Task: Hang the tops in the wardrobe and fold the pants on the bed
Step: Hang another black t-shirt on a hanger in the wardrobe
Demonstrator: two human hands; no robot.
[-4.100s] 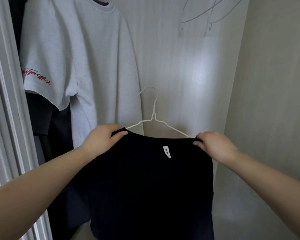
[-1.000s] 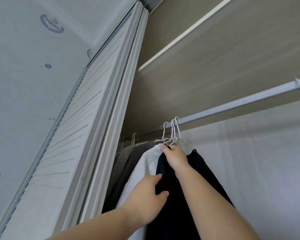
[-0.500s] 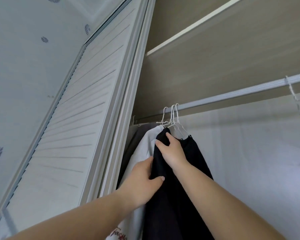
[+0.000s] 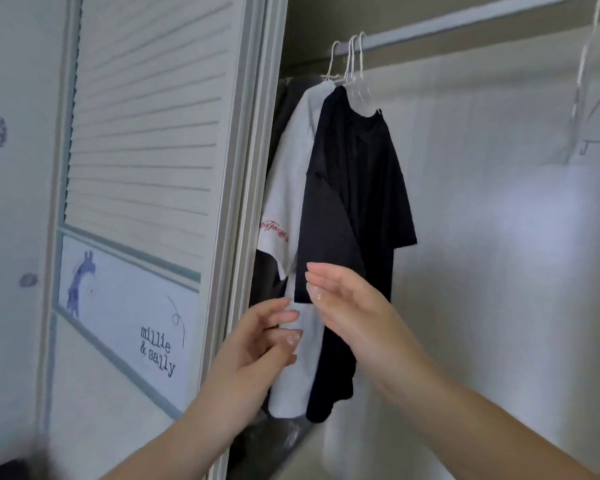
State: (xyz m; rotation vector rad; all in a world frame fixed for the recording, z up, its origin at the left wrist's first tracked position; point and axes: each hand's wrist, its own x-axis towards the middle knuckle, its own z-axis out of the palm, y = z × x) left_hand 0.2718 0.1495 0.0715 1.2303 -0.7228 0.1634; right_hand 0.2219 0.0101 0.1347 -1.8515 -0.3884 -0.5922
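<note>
A black T-shirt point(image 4: 357, 188) hangs from a white wire hanger point(image 4: 359, 64) on the wardrobe rail point(image 4: 465, 19). Just left of it hangs a white T-shirt point(image 4: 291, 188) with red script on its sleeve. My right hand point(image 4: 347, 306) floats in front of the black shirt's lower sleeve, fingers apart and empty. My left hand point(image 4: 257, 344) hovers lower, in front of the white shirt, fingers loosely curled with nothing in them. Neither hand grips any cloth.
A louvred sliding door point(image 4: 146, 133) with a printed panel stands at the left. Darker garments point(image 4: 281, 109) hang behind the white shirt. Bare wire hangers point(image 4: 586, 98) dangle from the rail at the far right, before the pale back wall point(image 4: 499, 237).
Both hands have let go of the black shirt and dropped away from its collar. The shirt now hangs free on the rail, and my view has tilted downward.
</note>
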